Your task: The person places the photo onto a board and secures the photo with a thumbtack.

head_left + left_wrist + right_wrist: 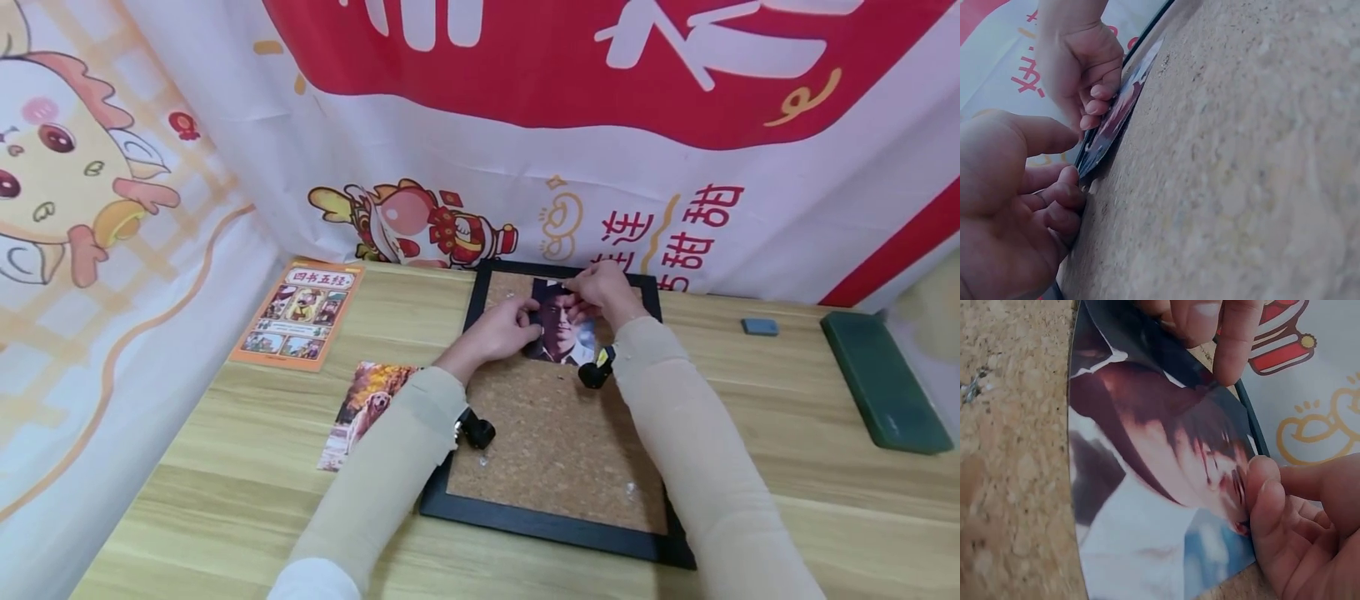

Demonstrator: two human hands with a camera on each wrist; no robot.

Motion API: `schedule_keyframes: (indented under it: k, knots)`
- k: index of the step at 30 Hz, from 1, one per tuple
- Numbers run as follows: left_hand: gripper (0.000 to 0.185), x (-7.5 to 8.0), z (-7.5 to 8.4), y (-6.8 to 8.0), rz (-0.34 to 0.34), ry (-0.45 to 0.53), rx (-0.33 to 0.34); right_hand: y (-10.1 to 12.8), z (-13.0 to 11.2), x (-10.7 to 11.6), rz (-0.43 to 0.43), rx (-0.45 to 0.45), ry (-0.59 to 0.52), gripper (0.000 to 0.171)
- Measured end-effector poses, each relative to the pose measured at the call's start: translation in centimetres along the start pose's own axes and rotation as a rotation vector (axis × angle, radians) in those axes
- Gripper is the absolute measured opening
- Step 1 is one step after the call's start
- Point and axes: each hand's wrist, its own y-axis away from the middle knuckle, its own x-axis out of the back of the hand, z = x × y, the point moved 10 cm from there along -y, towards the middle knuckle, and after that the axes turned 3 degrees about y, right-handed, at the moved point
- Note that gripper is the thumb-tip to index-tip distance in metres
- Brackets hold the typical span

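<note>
Fingers of both hands (551, 312) pinch a portrait photo (561, 333) on the corkboard (555, 433), wooden table (787, 417), cartoon banners (525, 125) behind.

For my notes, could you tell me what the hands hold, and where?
Both the left hand and the right hand pinch the glossy portrait photo by opposite edges, on the black-framed cork board.

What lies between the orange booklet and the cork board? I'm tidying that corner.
Only bare wooden table separates the orange booklet from the cork board, in the head view.
</note>
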Motion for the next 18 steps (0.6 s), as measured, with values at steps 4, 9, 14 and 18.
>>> schedule_keyframes:
  k: [4,9,14,18]
  knots:
    - [0.04,0.8,0.2,0.6,0.031,0.028,-0.023,0.6,-0.2,0.4,-0.012,0.025,0.01,0.027]
    - [0.038,2.2,0.1,1.9,0.02,0.097,-0.039,2.2,-0.9,0.7,-0.035,0.123,0.088,0.03]
    - [0.034,3.8,0.1,3.8,0.017,0.087,-0.046,4.1,-1.4,1.4,-0.035,0.243,0.202,0.033]
    - [0.033,5.0,0.0,5.1,0.04,0.037,-0.067,5.9,-1.3,2.0,-0.044,0.311,0.241,0.035]
